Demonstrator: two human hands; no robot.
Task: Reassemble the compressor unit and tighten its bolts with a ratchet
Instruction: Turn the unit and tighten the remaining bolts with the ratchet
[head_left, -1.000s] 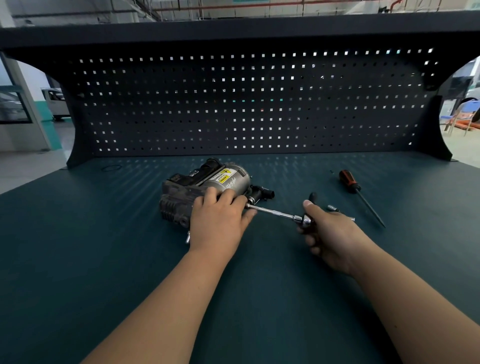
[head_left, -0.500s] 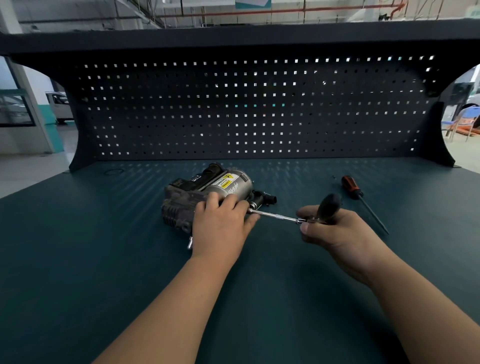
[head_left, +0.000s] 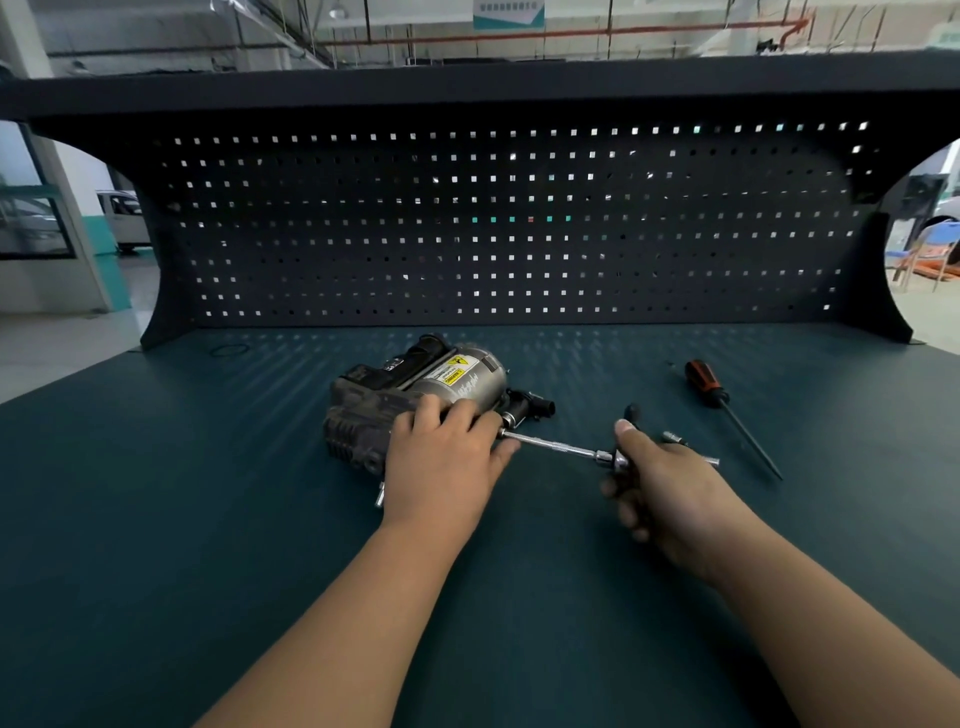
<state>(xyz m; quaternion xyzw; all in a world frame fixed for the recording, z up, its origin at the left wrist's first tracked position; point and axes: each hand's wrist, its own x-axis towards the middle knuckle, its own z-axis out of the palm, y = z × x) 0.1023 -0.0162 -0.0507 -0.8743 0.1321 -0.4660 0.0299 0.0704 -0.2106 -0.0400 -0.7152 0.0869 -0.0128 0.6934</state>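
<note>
Grey metal cylindrical compressor unit (head_left: 470, 384) with yellow warning label and dark blocky housing on its left, lying on its side on dark teal bench top (head_left: 208, 493). Chrome ratchet (head_left: 553, 445) with long extension bar, bar near-horizontal, far end against compressor unit's right end, black handle crosswise to bar.

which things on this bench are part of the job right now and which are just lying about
In use: compressor unit, held by the left hand; ratchet with extension, gripped by the right hand.
Lying about: screwdriver; small metal bits beside the right hand; black ring at the back left.
</note>
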